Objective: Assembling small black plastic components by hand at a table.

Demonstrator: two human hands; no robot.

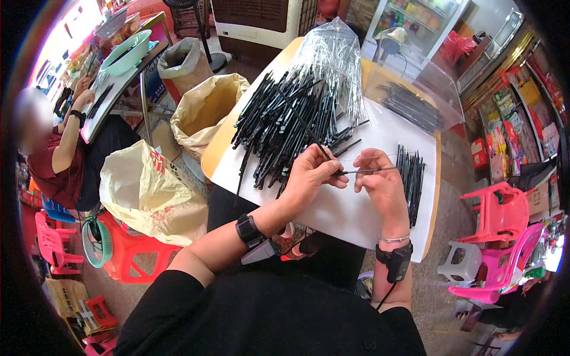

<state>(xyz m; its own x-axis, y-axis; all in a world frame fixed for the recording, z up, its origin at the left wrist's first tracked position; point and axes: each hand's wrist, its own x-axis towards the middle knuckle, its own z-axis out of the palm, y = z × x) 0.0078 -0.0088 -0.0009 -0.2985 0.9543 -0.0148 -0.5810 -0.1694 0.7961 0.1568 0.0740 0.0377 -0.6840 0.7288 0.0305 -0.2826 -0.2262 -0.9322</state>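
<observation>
My left hand [312, 176] is closed in a pinch on thin black rods. One rod [301, 120] slants up and away from its fingers over the large pile [282, 127]. Another rod [371, 171] runs sideways from the left fingertips to my right hand [383, 181], whose curled fingers close loosely around it. A fine clear strand stretches between the two hands just above that rod. Beyond the left hand, the pile of black rods has long clear ends fanning out under clear plastic film [335, 44]. Beside the right hand lies a neater row of black rods [409, 187].
The table [338, 216] has a white top with a wooden edge. A clear plastic box [415, 101] with dark rods stands at its far right. Open sacks [208, 110] line the left side. Another person [68, 148] sits at a table there. Plastic chairs [499, 210] stand right.
</observation>
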